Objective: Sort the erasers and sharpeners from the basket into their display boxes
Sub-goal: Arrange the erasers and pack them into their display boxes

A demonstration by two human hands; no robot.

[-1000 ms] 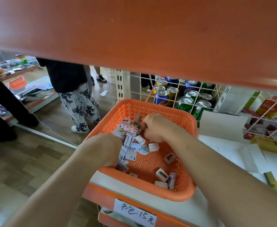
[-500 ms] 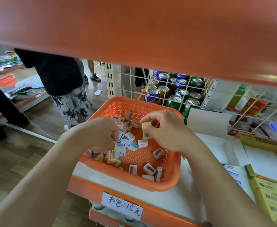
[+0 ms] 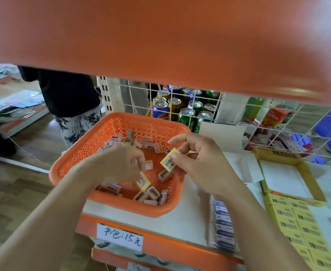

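An orange perforated basket (image 3: 86,153) sits on the white shelf and holds several small pink sharpeners (image 3: 164,175) and wrapped erasers. My right hand (image 3: 199,159) pinches a yellow eraser with a barcode (image 3: 170,162) above the basket's right side. My left hand (image 3: 119,163) hangs over the basket's middle and holds a second yellow eraser (image 3: 143,181) under its fingers. To the right lies a yellow display box (image 3: 305,227) packed with yellow erasers, and a row of blue-labelled erasers (image 3: 223,225) sits beside the basket.
An orange shelf edge (image 3: 160,36) fills the top of the view. Behind a white wire grid (image 3: 199,106) stand drink cans (image 3: 160,110). An empty yellow carton (image 3: 289,173) lies at right. A person in patterned trousers (image 3: 72,122) stands in the aisle at left.
Both hands lifted out of the pile, each with a yellow eraser. My right hand moved right, toward the basket's rim. The view shifted right, revealing more of the display boxes.
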